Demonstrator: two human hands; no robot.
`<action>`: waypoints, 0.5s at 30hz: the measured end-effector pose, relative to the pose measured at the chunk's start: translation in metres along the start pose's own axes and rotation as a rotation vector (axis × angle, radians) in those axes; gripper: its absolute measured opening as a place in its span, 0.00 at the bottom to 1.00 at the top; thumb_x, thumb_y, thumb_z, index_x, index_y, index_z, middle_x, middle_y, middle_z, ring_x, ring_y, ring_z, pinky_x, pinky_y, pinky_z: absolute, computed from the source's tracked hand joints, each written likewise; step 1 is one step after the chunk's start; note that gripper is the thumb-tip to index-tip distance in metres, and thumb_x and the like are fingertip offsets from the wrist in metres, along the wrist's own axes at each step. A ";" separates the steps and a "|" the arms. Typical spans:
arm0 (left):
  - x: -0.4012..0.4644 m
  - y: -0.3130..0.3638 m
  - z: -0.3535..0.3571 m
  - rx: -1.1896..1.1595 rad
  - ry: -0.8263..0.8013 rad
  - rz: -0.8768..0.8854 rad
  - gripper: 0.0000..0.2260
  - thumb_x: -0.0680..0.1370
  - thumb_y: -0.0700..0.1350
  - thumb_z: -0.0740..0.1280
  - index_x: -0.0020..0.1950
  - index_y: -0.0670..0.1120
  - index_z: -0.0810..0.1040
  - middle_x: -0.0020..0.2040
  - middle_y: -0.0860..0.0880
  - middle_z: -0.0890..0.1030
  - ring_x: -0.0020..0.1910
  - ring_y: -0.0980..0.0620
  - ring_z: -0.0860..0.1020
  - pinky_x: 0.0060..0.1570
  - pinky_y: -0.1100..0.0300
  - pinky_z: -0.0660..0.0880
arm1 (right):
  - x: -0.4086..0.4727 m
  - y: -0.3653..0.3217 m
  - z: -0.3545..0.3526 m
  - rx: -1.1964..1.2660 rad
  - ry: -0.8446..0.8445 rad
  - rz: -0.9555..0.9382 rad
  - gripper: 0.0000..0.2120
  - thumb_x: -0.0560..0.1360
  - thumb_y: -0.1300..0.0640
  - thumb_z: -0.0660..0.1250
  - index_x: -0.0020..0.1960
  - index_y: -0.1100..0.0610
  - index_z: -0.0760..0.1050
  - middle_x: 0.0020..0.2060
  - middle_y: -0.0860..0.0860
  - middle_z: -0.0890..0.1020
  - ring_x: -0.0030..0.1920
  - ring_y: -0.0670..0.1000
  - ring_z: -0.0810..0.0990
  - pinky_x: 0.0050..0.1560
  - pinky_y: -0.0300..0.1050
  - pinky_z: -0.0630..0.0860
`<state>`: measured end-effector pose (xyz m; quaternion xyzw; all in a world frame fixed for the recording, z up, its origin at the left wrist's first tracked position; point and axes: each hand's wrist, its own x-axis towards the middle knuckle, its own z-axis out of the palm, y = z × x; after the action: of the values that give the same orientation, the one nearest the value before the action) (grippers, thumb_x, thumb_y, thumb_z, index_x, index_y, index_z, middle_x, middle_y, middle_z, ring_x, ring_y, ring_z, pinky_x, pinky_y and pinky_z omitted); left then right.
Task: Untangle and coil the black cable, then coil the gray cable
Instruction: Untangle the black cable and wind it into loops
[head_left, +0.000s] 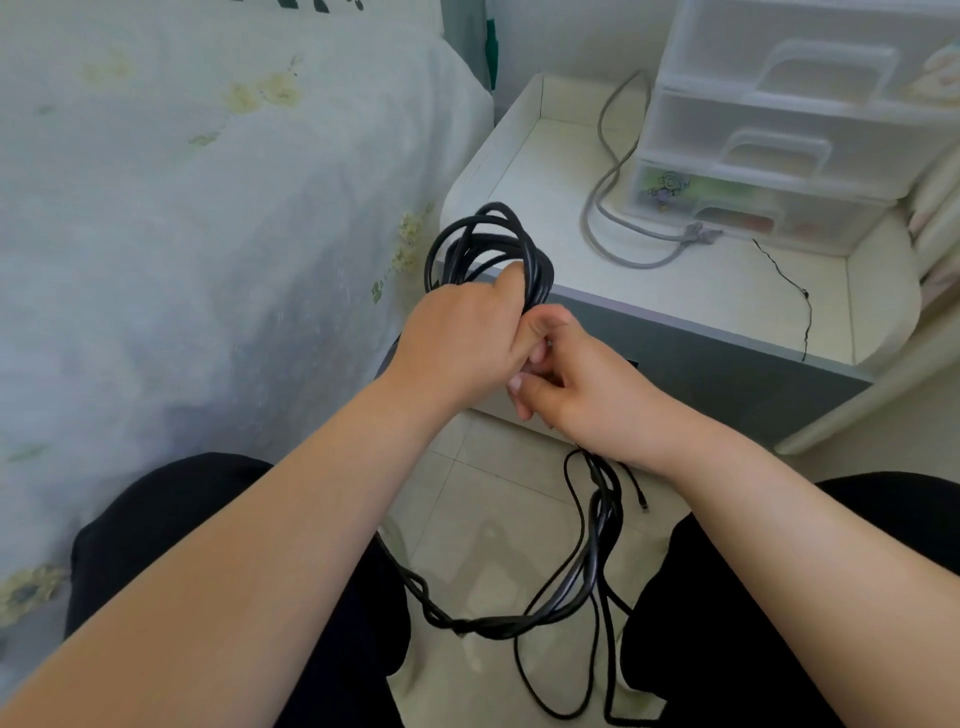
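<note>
My left hand (462, 343) grips a bundle of loops of the black cable (488, 244), which stick up above its fingers. My right hand (576, 384) is curled right next to it and pinches the cable just below the left hand. The rest of the black cable hangs down in tangled loops (587, 577) between my knees to the tiled floor, with a plug end (644, 506) dangling. The gray cable (613, 223) lies loose on the white nightstand (727, 291), winding back past a drawer unit, its plug by the lowest drawer.
A translucent plastic drawer unit (789, 130) stands at the back of the nightstand. A thin black wire (795, 291) runs over the nightstand's front edge. A bed with a floral sheet (182, 208) fills the left. My black-trousered knees frame the floor.
</note>
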<state>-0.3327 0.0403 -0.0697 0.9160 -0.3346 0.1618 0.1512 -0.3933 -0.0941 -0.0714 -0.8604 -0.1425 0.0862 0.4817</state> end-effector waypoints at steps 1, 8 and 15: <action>0.000 0.001 -0.002 0.007 -0.067 -0.031 0.31 0.77 0.65 0.45 0.50 0.38 0.71 0.27 0.54 0.62 0.29 0.45 0.68 0.27 0.56 0.54 | 0.000 0.000 -0.001 0.035 0.004 -0.005 0.10 0.76 0.63 0.62 0.50 0.52 0.62 0.34 0.45 0.76 0.34 0.47 0.74 0.39 0.44 0.73; -0.002 -0.002 0.000 -0.190 -0.385 -0.167 0.34 0.67 0.74 0.38 0.34 0.46 0.66 0.30 0.49 0.72 0.30 0.51 0.71 0.31 0.54 0.67 | 0.001 0.005 -0.011 0.017 -0.012 0.037 0.13 0.73 0.60 0.68 0.46 0.51 0.63 0.32 0.41 0.73 0.32 0.39 0.71 0.36 0.38 0.71; -0.007 -0.009 0.005 -0.365 -0.738 -0.108 0.34 0.65 0.71 0.67 0.43 0.38 0.72 0.35 0.47 0.70 0.33 0.48 0.70 0.33 0.53 0.67 | 0.008 0.012 -0.029 -0.015 -0.085 0.098 0.16 0.70 0.59 0.73 0.45 0.53 0.64 0.35 0.52 0.82 0.36 0.50 0.76 0.43 0.43 0.73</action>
<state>-0.3309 0.0488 -0.0786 0.8869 -0.3409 -0.2475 0.1896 -0.3760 -0.1207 -0.0664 -0.8654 -0.1213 0.1451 0.4641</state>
